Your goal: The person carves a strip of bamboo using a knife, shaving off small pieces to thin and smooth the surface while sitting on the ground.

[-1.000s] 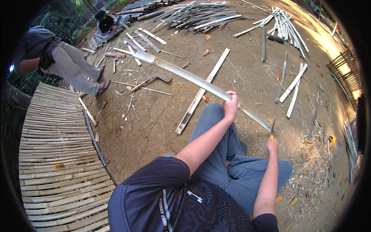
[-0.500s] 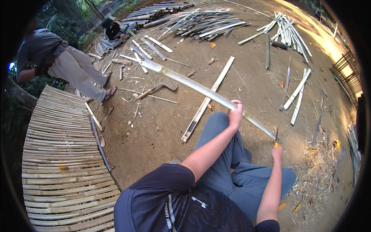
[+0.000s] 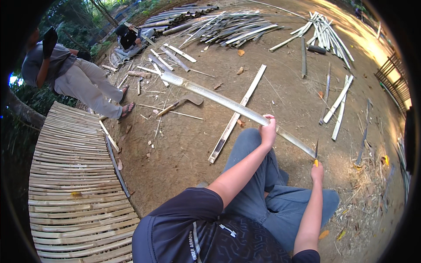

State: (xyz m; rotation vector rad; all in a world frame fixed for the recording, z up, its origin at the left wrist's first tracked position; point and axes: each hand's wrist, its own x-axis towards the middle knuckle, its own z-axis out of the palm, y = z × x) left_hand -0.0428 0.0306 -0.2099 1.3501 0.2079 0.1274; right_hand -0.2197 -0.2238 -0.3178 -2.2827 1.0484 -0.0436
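Observation:
A long split bamboo strip [image 3: 219,99] lies slantwise in front of me, running from the far left down to the near right. My left hand [image 3: 268,131] is closed around it above my knee. In my right hand [image 3: 316,172] is a knife [image 3: 316,153] with a yellow handle, its blade pointing away from me and touching or very close to the strip's near end. Beneath the held strip, a second bamboo strip [image 3: 237,115] rests crosswise on the dirt. A broad-bladed chopping tool with a wooden handle [image 3: 179,105] lies on the ground to the left.
A slatted bamboo platform [image 3: 79,184] stands at my left. Beyond it a person [image 3: 83,74] stands in sandals, and another person [image 3: 127,41] sits farther back. Piles of bamboo strips [image 3: 241,28] and a fanned stack [image 3: 324,35] lie at the back; loose strips [image 3: 337,105] lie at right.
The standing person has raised a dark-gloved hand toward the head. My view has shifted slightly; my hands keep their hold on the strip and the knife.

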